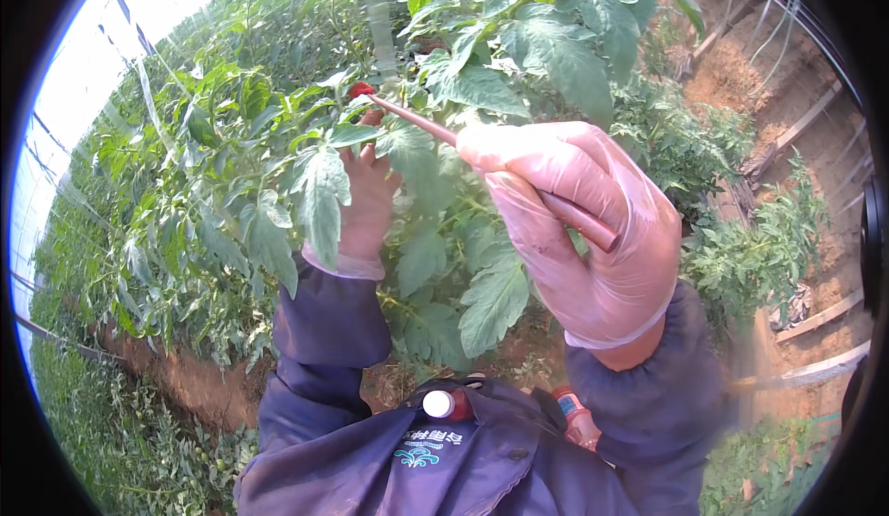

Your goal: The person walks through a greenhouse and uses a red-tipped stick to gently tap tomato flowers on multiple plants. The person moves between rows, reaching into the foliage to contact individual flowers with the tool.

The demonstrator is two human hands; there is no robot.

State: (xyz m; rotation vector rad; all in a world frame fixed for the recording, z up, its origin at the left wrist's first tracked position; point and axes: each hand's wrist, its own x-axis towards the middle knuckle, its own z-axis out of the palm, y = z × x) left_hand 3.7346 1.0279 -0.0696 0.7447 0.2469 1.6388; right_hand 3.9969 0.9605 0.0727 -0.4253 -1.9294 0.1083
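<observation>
My right hand (576, 224), in a thin translucent glove, grips a slender reddish-brown paintbrush (417, 120) that points up and left. The brush's tip meets or overlaps a small red patch (360, 90) among the tomato leaves; what that patch is I cannot tell. Below it my left hand (368, 197), gloved too, reaches up into the tomato plant (486, 89). Leaves cover part of its fingers, so whether they hold a stem does not show. A bottle with a white cap (439, 403) sits at the chest of the dark jacket.
Dense tomato plants (208, 169) fill the left and far side. A pale vertical strap (378, 16) hangs beyond my hands. At the right lie bare soil (736, 79) and wooden boards (809, 117). A red container with a label (569, 405) is beside the jacket, below my right sleeve.
</observation>
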